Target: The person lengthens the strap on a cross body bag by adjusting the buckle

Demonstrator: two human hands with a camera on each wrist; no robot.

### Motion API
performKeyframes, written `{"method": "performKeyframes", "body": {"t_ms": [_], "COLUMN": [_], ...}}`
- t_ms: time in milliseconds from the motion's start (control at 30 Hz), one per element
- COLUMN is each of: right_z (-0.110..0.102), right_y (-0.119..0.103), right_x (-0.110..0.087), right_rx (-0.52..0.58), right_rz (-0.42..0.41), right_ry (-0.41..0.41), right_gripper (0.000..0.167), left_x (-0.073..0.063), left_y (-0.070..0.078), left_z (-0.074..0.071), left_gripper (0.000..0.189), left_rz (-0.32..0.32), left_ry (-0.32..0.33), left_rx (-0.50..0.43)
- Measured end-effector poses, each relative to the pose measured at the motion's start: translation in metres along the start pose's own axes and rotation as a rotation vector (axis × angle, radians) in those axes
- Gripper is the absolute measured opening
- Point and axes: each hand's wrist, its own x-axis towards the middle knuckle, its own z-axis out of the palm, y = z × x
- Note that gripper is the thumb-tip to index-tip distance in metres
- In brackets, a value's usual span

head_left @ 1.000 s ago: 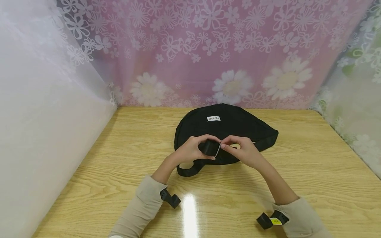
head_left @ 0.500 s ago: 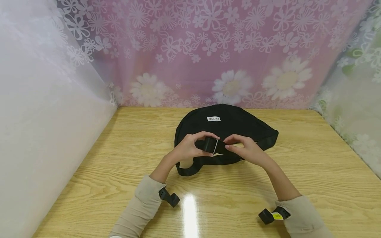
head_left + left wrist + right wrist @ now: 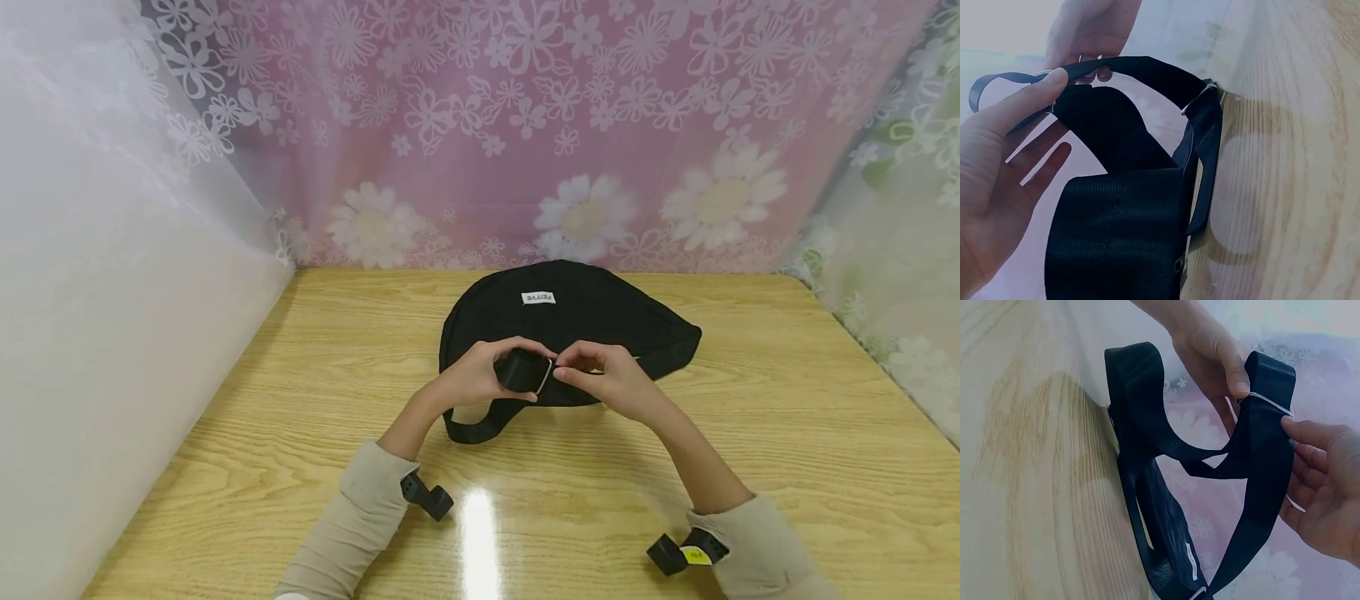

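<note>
A black bag (image 3: 570, 304) with a small white label lies at the back of the table. Its wide black strap (image 3: 1266, 475) is raised in front of it and runs through a metal slider buckle (image 3: 1269, 404). My left hand (image 3: 478, 372) holds the buckle's edges between thumb and fingers, with a loop of strap (image 3: 521, 371) bulging on the palm side. On the buckle's other side, my right hand (image 3: 613, 379) pinches the strap right at the metal, thumb on its edge in the right wrist view. Another metal ring (image 3: 1209, 86) joins the strap lower down.
The wood-grain table (image 3: 300, 500) reaches back to a pink flowered curtain (image 3: 480, 125). White sheeting (image 3: 135, 250) hangs at the left and a floral sheet (image 3: 900, 250) at the right. A lower strap loop (image 3: 476, 432) rests on the table before the bag.
My right hand drew off to the right from the buckle half a second ago and is now back beside it. The strap loop at my left hand shrank, then grew again. The bag stays put.
</note>
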Motion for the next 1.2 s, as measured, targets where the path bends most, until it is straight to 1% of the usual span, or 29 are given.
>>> {"method": "performKeyframes", "body": {"t_ms": [167, 367, 533, 633, 700, 900, 1067, 1200], "right_z": [0.001, 0.0, 0.0, 0.002, 0.005, 0.01, 0.013, 0.014], "right_y": [-0.002, -0.001, 0.002, 0.001, 0.0, -0.006, -0.005, -0.006], "right_x": [0.0, 0.0, 0.0, 0.0, 0.0, 0.0, -0.001, -0.002], "right_rx": [-0.019, -0.025, -0.058, -0.085, -0.108, -0.218, -0.304, -0.425], "right_rz": [0.028, 0.048, 0.031, -0.003, -0.031, -0.114, -0.223, -0.29], "right_ry": [0.006, 0.005, 0.02, 0.037, 0.046, 0.074, 0.055, 0.071], "right_gripper": [0.009, 0.013, 0.02, 0.028, 0.034, 0.051, 0.055, 0.057], "left_x": [0.0, -0.001, -0.001, -0.001, -0.001, 0.0, 0.0, 0.0], "left_y": [-0.001, -0.002, -0.001, 0.001, 0.001, 0.001, -0.001, -0.002], "left_z": [0.001, 0.001, 0.0, -0.001, -0.002, -0.002, 0.0, 0.001], "left_gripper": [0.055, 0.054, 0.054, 0.055, 0.056, 0.066, 0.074, 0.075], "left_rz": [0.003, -0.005, -0.035, -0.05, -0.047, 0.003, 0.023, 0.016], "left_ry": [0.009, 0.029, 0.041, 0.054, 0.06, 0.055, 0.029, 0.023], "left_rx": [0.002, -0.02, -0.02, 0.002, 0.02, 0.054, 0.102, 0.132]}}
